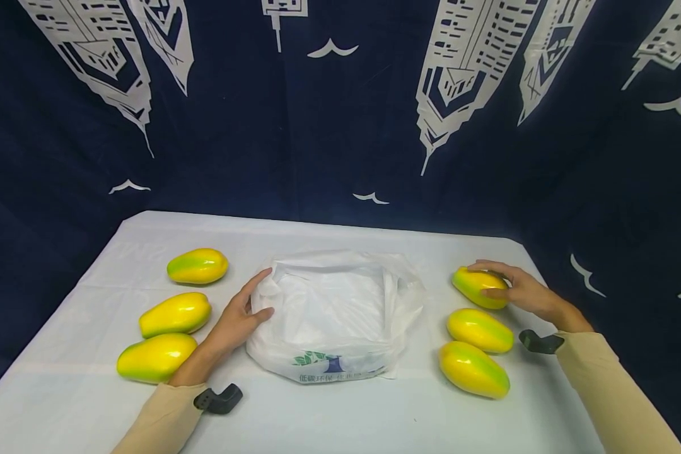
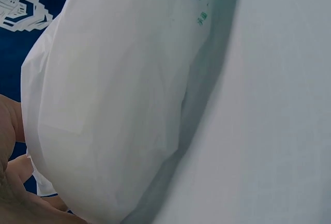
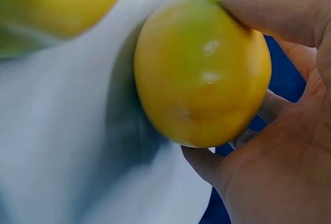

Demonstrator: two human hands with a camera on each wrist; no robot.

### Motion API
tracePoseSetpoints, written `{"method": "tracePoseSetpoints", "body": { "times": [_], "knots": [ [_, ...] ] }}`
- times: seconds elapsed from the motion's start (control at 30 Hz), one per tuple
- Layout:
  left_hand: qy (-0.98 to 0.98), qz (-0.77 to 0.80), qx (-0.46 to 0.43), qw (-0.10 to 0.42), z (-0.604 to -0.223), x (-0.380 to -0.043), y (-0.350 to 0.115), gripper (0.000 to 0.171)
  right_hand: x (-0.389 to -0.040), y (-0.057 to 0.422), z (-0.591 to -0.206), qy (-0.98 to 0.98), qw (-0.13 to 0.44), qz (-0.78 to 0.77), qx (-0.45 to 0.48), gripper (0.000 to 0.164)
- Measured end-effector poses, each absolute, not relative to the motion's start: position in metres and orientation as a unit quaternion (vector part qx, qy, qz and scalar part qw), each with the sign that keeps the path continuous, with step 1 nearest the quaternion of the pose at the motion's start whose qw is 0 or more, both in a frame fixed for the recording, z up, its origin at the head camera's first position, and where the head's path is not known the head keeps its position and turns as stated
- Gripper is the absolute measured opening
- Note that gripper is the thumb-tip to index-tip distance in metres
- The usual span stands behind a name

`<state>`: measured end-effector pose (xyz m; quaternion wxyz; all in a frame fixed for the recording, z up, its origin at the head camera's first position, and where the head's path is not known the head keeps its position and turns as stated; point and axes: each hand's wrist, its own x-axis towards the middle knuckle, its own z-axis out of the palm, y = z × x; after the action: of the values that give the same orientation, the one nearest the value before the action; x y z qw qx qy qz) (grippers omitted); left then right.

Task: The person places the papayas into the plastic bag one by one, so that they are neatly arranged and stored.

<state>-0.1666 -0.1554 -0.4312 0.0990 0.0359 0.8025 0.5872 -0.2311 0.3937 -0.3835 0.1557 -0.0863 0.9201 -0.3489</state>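
A white plastic bag [image 1: 335, 309] with green and blue print lies in the middle of the table, its mouth spread upward. My left hand [image 1: 244, 315] holds the bag's left rim, thumb on the near part and fingers toward the far corner. In the left wrist view the bag's side [image 2: 114, 100] covers part of the fingers. At the right, my right hand [image 1: 524, 293] grips the farthest yellow-green papaya [image 1: 477, 287]. The right wrist view shows thumb and fingers around this papaya [image 3: 201, 74], close over the white cloth.
Two more papayas, one [image 1: 479, 330] and another [image 1: 473, 370], lie just nearer on the right. On the left lie three papayas: a far one [image 1: 197, 266], a middle one [image 1: 175, 313] and a near one [image 1: 156, 357] beside my left forearm. A dark blue patterned cloth [image 1: 329, 126] hangs behind the table.
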Motion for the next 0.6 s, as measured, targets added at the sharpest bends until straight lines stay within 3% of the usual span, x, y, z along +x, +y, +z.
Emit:
{"method": "tracePoseSetpoints", "body": {
  "times": [0.6],
  "knots": [
    [0.777, 0.619, 0.023, 0.114, -0.4371, -0.1683, -0.1565, 0.078, -0.2304, 0.3965, -0.3918, 0.913, 0.172, -0.361, -0.079, 0.066]
  ]
}}
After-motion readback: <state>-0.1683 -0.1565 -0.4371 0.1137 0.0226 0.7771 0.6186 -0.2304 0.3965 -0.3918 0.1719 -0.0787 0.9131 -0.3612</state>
